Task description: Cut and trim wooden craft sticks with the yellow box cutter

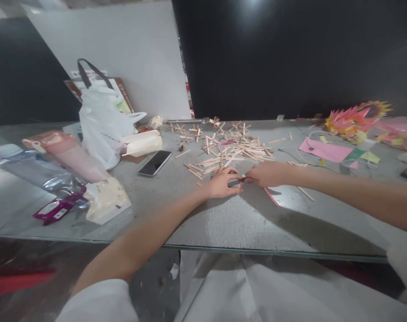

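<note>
My left hand [223, 182] and my right hand [267, 173] meet at the middle of the grey table [223, 219]. Both are closed in a pinch on a small piece between their fingertips, too small to name. Just beyond them lies a heap of loose wooden sticks [238, 152]. Behind it are several sticks joined into little crosses [196, 131]. A pink stick [271, 197] lies on the table below my right hand.
A phone [155, 163] lies left of the sticks. Further left are a white plastic bag [100, 125], folded cream paper [143, 143] and plastic packets [55, 179]. Pink paper [325, 150] and paper flowers [354, 118] sit at the right. A black wall stands behind.
</note>
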`<state>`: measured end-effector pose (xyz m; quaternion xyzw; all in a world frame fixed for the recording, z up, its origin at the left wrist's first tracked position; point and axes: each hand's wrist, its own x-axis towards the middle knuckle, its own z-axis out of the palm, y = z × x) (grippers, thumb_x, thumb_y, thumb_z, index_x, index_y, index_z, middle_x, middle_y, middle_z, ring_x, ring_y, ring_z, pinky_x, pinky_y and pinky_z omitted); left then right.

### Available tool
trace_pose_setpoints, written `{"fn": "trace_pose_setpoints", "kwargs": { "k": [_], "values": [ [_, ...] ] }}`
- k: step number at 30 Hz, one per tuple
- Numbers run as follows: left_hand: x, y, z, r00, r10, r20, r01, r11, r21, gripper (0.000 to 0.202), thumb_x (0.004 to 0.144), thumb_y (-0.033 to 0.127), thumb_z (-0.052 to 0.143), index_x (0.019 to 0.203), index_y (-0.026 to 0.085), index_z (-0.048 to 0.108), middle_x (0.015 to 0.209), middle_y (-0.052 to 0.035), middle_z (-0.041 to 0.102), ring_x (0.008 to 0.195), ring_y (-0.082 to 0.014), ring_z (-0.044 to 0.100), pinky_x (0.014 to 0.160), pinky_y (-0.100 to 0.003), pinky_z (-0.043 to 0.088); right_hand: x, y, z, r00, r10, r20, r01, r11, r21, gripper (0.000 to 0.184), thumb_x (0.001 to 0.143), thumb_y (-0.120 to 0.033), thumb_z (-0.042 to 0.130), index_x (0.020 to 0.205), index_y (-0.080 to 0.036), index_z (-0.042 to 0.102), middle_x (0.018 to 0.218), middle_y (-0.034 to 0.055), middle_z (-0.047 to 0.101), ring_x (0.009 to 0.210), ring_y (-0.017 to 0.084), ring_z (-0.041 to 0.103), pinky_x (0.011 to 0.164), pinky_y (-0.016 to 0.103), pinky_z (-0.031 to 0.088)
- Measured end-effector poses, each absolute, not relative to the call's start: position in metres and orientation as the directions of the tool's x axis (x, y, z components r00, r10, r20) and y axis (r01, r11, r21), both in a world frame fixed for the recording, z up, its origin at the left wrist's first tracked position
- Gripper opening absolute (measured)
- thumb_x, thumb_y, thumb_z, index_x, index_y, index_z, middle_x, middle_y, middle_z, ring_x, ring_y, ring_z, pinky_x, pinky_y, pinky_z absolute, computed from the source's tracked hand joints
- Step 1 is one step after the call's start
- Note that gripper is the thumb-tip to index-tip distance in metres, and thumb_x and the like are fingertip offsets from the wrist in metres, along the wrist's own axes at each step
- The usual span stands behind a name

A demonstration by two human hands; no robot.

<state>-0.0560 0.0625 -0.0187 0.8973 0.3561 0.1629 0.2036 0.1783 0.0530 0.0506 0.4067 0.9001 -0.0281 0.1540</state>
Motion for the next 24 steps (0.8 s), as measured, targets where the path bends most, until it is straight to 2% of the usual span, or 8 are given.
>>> {"fn": "trace_pose_setpoints", "kwargs": {
  "k": [7, 17, 21, 24],
  "values": [
    [-0.055, 0.062, -0.015, 0.693, 0.713, 0.111, 0.582, -0.643, 0.498, 0.055, 0.088, 0.052, 0.078, 0.138, 0.030, 0.071, 0.144, -0.0097, 0.059, 0.144, -0.0378, 0.048, 0.127, -0.058, 0.029, 0.179, 0.052, 0.051, -0.612, 0.729, -0.306, 0.745, 0.661, 0.084, 0.047, 0.112, -0.041, 0.037, 0.109, -0.014, 0.075, 0.091, 0.0162, 0.074, 0.069, 0.022, 0.065, 0.063, 0.031, 0.036],
    [-0.056, 0.062, -0.017, 0.690, 0.714, 0.117, 0.589, -0.648, 0.484, 0.054, 0.089, 0.054, 0.076, 0.137, 0.031, 0.071, 0.143, -0.0094, 0.059, 0.144, -0.0375, 0.047, 0.127, -0.058, 0.028, 0.182, 0.055, 0.047, -0.629, 0.710, -0.317, 0.727, 0.681, 0.084, 0.038, 0.111, -0.038, 0.041, 0.110, -0.017, 0.074, 0.090, 0.0144, 0.074, 0.069, 0.021, 0.063, 0.064, 0.032, 0.036],
    [-0.055, 0.062, -0.016, 0.691, 0.711, 0.128, 0.579, -0.651, 0.491, 0.051, 0.089, 0.052, 0.077, 0.134, 0.030, 0.072, 0.141, -0.0095, 0.060, 0.143, -0.0356, 0.048, 0.128, -0.057, 0.026, 0.178, 0.050, 0.051, -0.629, 0.706, -0.326, 0.722, 0.686, 0.095, 0.033, 0.107, -0.028, 0.044, 0.109, -0.016, 0.074, 0.088, 0.0143, 0.074, 0.066, 0.021, 0.062, 0.063, 0.032, 0.037],
    [-0.054, 0.063, -0.016, 0.686, 0.714, 0.136, 0.576, -0.648, 0.499, 0.047, 0.088, 0.051, 0.078, 0.129, 0.030, 0.074, 0.141, -0.0096, 0.060, 0.140, -0.0353, 0.051, 0.126, -0.057, 0.029, 0.171, 0.047, 0.058, -0.614, 0.700, -0.365, 0.715, 0.689, 0.120, 0.030, 0.099, -0.018, 0.047, 0.108, -0.015, 0.076, 0.089, 0.0146, 0.074, 0.065, 0.021, 0.062, 0.062, 0.033, 0.037]
  ]
}}
